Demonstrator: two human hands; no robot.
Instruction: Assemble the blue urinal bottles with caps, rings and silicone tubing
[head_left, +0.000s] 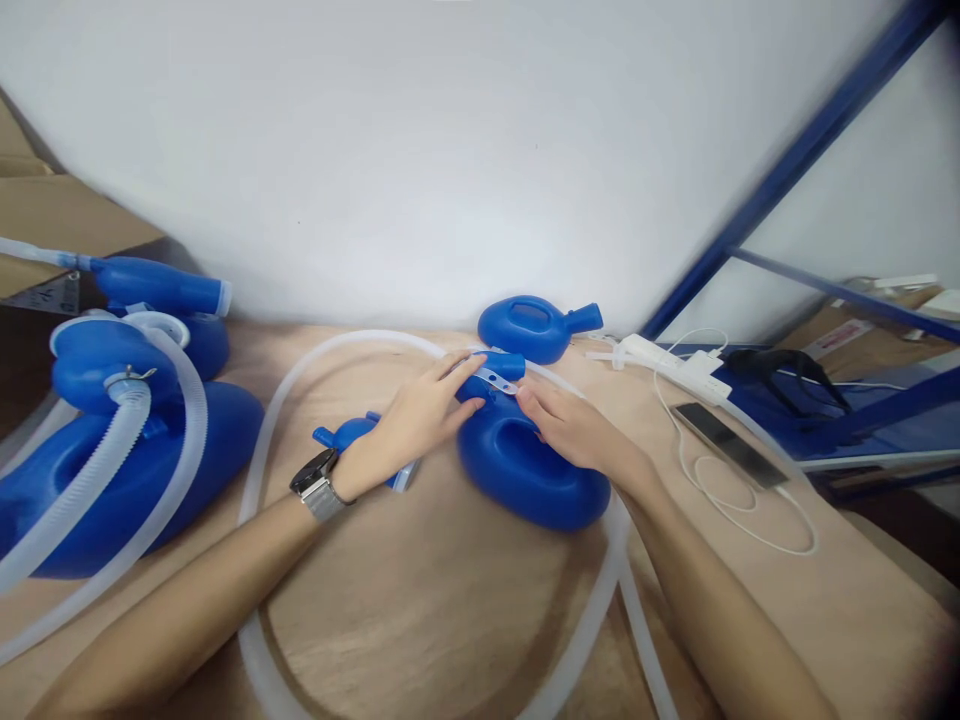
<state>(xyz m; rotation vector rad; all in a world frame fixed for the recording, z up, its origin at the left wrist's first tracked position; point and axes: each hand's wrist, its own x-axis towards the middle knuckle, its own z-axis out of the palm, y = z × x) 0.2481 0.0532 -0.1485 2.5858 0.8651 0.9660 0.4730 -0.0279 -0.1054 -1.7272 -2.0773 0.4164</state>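
Observation:
A blue plastic urinal bottle [555, 495] with a looped handle lies on the wooden table, its neck [508, 362] pointing away from me. My left hand [424, 412] holds the neck from the left, fingers on top and thumb below. A white perforated strap [493, 378] crosses the neck. With thumb and fingers, my right hand [574, 428] pinches the strap's right end. Partly behind my left wrist lies a small blue fitting [354, 432] with a whitish part at its lower end. A translucent hose [289, 385] curves around the bottle and under my arms.
More blue bottles [214, 450] with ribbed hoses [131, 430] crowd the left side beside a cardboard box [90, 220]. Another blue bottle [521, 325] stands by the wall. On the right are a power strip [664, 362], a phone [731, 443], white cables and a blue metal frame [795, 150].

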